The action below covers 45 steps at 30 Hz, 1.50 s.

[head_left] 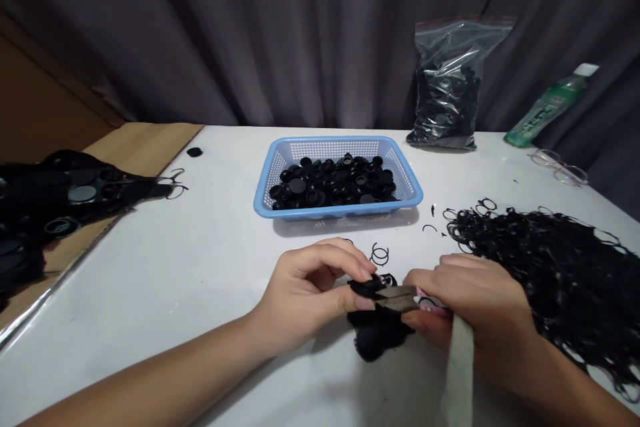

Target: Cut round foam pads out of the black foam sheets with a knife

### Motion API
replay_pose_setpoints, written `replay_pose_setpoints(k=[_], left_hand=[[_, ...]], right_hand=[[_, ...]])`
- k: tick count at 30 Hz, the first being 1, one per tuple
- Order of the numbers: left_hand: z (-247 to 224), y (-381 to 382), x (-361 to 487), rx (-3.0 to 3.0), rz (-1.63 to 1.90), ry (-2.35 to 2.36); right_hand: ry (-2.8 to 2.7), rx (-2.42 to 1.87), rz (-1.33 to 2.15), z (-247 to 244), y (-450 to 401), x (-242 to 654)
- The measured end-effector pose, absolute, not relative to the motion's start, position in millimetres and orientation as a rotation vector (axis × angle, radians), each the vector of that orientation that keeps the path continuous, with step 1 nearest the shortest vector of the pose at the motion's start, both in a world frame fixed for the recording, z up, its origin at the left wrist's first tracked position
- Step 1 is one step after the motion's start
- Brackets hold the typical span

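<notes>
My left hand (307,287) pinches a round black cap (364,285) between thumb and fingertips, just below the middle of the view. Closed around small scissors (397,296) with pink handles is my right hand (475,297). The grey blades point left and meet the edge of the cap; whether they are cutting into it cannot be seen. Beneath the blades lies a dark black clump (377,337), its parts hard to make out. A pale strip (461,360) hangs down from the scissors' handle side, below my right hand.
A blue basket (340,212) of black caps stands beyond my hands. Thin black ring scraps (550,267) are heaped at right. More black pieces (80,193) lie on cardboard at left. A filled zip bag (445,100), green bottle (547,107) and glasses (559,167) are behind.
</notes>
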State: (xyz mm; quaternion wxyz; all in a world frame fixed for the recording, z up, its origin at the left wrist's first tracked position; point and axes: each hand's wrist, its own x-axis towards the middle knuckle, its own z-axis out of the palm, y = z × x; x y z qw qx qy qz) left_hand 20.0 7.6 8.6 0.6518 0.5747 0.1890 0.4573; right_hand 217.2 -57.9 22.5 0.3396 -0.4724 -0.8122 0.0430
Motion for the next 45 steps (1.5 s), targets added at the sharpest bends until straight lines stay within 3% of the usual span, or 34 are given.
replay_pose_setpoints(k=[27, 37, 45], left_hand=[[9.5, 6.0, 19.2, 1.248, 1.000, 0.468], [3.3, 12.8, 17.2, 0.990, 1.022, 0.566], [1.1, 13.6, 16.7, 1.011, 1.064, 0.578]], right_hand=[[-1.991, -1.249, 0.048, 26.5, -53.8, 228.2], [-2.032, -1.853, 0.288, -16.3, -18.7, 255.3], [-2.130, -1.826, 0.393, -24.8, -17.2, 248.4]])
